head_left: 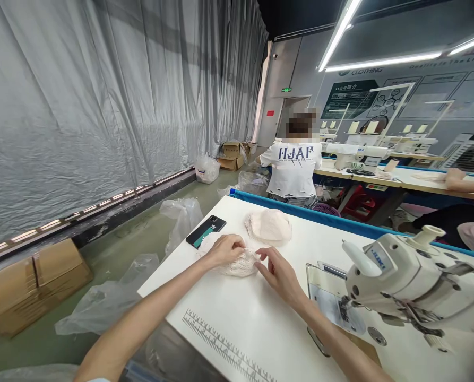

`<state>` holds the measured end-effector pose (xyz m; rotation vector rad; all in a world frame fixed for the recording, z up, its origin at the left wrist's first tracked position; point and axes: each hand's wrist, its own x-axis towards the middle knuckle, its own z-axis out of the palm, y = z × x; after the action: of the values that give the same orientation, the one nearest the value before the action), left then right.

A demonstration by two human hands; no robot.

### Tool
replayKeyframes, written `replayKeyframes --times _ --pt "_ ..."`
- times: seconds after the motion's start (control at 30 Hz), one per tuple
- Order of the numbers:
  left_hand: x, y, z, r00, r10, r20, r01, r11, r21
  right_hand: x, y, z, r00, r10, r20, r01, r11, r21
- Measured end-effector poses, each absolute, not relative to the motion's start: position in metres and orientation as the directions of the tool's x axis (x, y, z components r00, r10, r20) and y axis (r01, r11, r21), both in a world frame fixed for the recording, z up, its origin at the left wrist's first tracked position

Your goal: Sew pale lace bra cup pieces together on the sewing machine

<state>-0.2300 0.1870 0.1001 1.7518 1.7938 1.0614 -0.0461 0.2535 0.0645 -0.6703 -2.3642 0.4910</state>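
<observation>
A pale pink, lacy knit fabric piece (237,265) lies on the white table in front of me. My left hand (225,250) is closed, pinching the upper edge of this piece between thumb and fingers. At its right edge, my right hand (277,271) has thumb and forefinger curled onto the cloth in a loose pinch; the other fingers are bent. Just beyond my hands rests a second pale pink fabric piece (272,227), flat and untouched. A black and green phone (205,231) lies to the left, partly covered by the lacy piece.
A white sewing machine (404,281) stands at my right, its metal plate (332,302) near my right forearm. A printed ruler (221,342) marks the table's near edge. Plastic bags (109,294) and a cardboard box (33,284) lie on the left floor. A co-worker (294,167) sits ahead.
</observation>
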Motion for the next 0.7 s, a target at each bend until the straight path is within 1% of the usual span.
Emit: replayKeyframes --times 0.2,0.3,0.37,0.43,0.53,0.6,0.7 --pt "-0.234 0.187 0.098 -0.196 0.969 0.149 0.384 -0.064 0.921 -0.055 0.246 0.064 -0.685 0.530 0.500 0.386 0.846 -0.367" --pt "-0.234 0.188 0.095 -0.253 0.965 0.075 0.194 -0.025 0.981 -0.059 0.246 0.063 -0.695 0.496 0.521 0.378 0.868 -0.322" --pt "-0.235 0.189 0.093 -0.295 0.955 0.017 0.051 -0.002 0.999 -0.060 0.247 0.062 -0.690 0.482 0.541 0.371 0.876 -0.308" --pt "-0.237 0.190 0.092 -0.342 0.939 -0.029 -0.092 -0.002 0.996 -0.062 0.247 0.062 -0.673 0.477 0.566 0.362 0.879 -0.310" --pt "-0.241 0.187 0.099 -0.436 0.898 -0.056 -0.276 -0.075 0.958 -0.064 0.248 0.069 -0.617 0.485 0.619 0.341 0.874 -0.345" --pt "-0.242 0.179 0.108 -0.502 0.863 -0.054 -0.359 -0.151 0.921 -0.063 0.247 0.080 -0.555 0.501 0.664 0.321 0.865 -0.385" --pt "-0.236 0.157 0.120 -0.565 0.823 -0.054 -0.435 -0.242 0.867 -0.048 0.240 0.102 -0.457 0.533 0.712 0.285 0.846 -0.451"
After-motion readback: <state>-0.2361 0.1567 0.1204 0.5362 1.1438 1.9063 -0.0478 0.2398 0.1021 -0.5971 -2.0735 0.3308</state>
